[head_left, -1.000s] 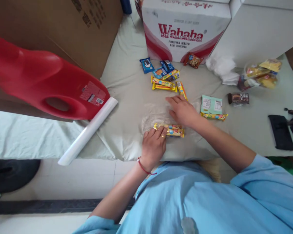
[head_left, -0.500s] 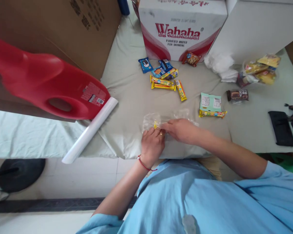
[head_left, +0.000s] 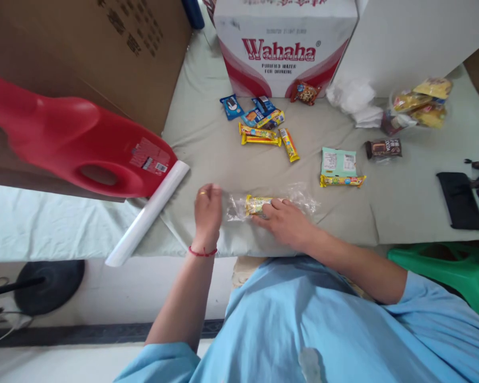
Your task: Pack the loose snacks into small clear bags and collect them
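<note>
Yellow snack bars (head_left: 255, 204) lie side by side on clear plastic film (head_left: 301, 196) near the table's front edge. My right hand (head_left: 285, 221) rests over the bars, its fingers bent across their right part and hiding it. Just left of the film's crinkled left end is my left hand (head_left: 207, 210), with a ring and a red cord bracelet. Its fingers are curled and pressed together; whether film is between them is hidden. A roll of plastic film (head_left: 149, 213) lies farther left, against a red plastic jug (head_left: 115, 143).
Behind are yellow bars (head_left: 259, 135), blue snack packets (head_left: 232, 107) and a brown packet (head_left: 305, 93) by a Wahaha carton (head_left: 283, 53). To the right lie a mint-green packet (head_left: 338, 161), a cocoa packet (head_left: 383, 149), a snack tub (head_left: 419, 109) and a phone (head_left: 459, 201). A green stool (head_left: 443, 266) stands below.
My left hand has moved left, off the bars to the film's left end. More of the yellow bars shows now, and my right hand has shifted slightly, fingers over them.
</note>
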`<move>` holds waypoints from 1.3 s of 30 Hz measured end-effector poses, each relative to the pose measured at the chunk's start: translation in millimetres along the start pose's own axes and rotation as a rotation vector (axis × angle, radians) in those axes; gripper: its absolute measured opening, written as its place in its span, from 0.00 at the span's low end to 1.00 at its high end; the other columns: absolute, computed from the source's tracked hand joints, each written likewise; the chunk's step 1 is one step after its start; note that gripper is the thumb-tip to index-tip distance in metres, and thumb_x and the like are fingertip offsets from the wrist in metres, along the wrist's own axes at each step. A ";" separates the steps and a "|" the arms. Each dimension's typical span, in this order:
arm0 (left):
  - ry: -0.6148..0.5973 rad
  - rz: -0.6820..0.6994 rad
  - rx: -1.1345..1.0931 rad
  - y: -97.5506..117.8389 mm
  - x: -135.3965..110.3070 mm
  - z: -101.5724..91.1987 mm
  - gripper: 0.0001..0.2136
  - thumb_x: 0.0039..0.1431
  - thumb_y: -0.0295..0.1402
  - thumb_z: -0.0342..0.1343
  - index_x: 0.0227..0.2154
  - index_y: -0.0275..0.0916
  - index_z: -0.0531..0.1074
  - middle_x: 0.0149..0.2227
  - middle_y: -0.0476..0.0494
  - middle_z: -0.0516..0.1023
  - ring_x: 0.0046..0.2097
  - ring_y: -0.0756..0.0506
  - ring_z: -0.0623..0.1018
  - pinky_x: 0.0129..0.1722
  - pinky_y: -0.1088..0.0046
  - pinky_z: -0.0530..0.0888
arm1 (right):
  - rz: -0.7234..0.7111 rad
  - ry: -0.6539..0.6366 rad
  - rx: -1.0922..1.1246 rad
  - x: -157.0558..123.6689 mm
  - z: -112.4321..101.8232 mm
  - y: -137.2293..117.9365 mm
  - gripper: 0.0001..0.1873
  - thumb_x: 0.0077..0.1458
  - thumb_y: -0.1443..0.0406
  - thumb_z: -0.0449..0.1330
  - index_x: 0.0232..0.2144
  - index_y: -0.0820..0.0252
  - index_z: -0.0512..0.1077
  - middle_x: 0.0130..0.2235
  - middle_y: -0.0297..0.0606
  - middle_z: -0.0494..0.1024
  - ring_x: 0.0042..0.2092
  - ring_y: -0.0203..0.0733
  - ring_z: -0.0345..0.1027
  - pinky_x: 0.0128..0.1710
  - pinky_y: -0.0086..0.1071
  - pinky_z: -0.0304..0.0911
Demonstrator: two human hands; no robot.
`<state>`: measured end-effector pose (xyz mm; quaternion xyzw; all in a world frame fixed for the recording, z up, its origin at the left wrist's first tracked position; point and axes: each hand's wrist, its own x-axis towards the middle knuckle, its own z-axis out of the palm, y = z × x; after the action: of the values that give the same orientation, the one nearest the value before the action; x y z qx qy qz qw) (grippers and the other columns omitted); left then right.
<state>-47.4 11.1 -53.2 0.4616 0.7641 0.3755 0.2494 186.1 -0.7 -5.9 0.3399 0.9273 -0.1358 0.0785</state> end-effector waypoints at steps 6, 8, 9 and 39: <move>-0.155 0.147 0.218 6.2 -24.9 2.2 0.08 0.57 0.40 0.64 0.31 0.41 0.75 0.47 0.38 0.79 0.51 0.37 0.79 0.53 0.57 0.77 | 0.012 0.027 0.076 -3.8 3.3 7.5 0.24 0.75 0.66 0.51 0.66 0.46 0.75 0.52 0.48 0.77 0.56 0.54 0.66 0.54 0.45 0.61; -0.149 0.174 0.118 13.0 -37.8 2.9 0.07 0.62 0.38 0.61 0.30 0.42 0.74 0.38 0.45 0.78 0.39 0.44 0.79 0.42 0.65 0.77 | 0.011 0.033 0.104 -3.8 4.7 8.7 0.24 0.74 0.66 0.52 0.65 0.45 0.76 0.52 0.48 0.78 0.56 0.55 0.66 0.55 0.45 0.60; -0.142 0.200 0.089 18.0 -44.4 5.6 0.07 0.63 0.37 0.60 0.31 0.42 0.73 0.35 0.47 0.77 0.36 0.46 0.78 0.39 0.68 0.76 | 0.013 0.040 0.112 -3.4 5.8 8.7 0.24 0.75 0.67 0.52 0.65 0.45 0.76 0.52 0.48 0.78 0.57 0.55 0.66 0.55 0.46 0.60; -0.240 0.738 0.552 3.6 -114.7 54.0 0.31 0.71 0.29 0.53 0.75 0.46 0.61 0.76 0.32 0.64 0.69 0.34 0.74 0.62 0.53 0.68 | 0.672 0.431 0.945 -52.5 39.7 71.3 0.33 0.58 0.42 0.63 0.53 0.59 0.77 0.40 0.40 0.82 0.39 0.46 0.74 0.41 0.36 0.70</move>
<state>45.3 -71.7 -78.5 0.7912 0.5861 0.1659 0.0538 274.5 7.4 -45.2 0.6311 0.6043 -0.4278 -0.2313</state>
